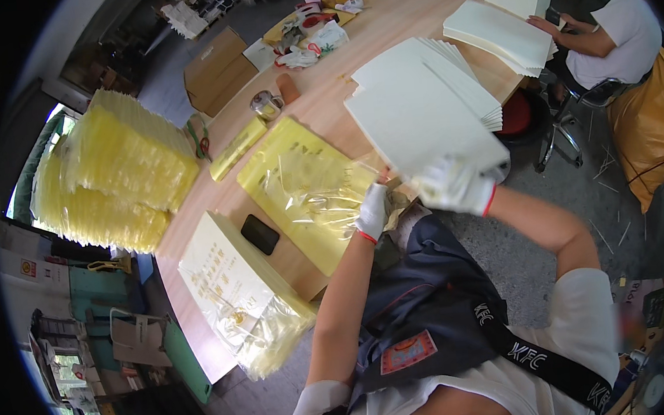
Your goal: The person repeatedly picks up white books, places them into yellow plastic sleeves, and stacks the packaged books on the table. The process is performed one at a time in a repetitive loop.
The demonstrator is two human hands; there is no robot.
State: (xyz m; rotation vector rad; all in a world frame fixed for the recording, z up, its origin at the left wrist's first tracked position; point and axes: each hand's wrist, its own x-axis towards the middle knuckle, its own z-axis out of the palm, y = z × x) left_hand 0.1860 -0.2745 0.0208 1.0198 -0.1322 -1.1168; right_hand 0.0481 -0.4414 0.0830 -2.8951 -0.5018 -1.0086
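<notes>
My left hand (372,210), in a white glove with a red cuff, is closed on the open edge of a clear plastic bag (319,197). The bag lies crinkled over a flat yellow printed stack (266,162) at the table's near edge. My right hand (455,188), gloved the same way, is smeared by motion beside the near corner of a stack of white boards (410,108). Whether its fingers hold anything does not show. To the left of the yellow stack are a black phone (260,234) and a pile of white printed folders (224,270) in clear plastic.
Tall stacks of yellow plastic sleeves (129,157) stand at the left. Beyond my hands are green-handled scissors (201,140), a metal mug (265,105) and a cardboard box (220,72). A seated co-worker (615,41) touches another white stack (498,34) at the right.
</notes>
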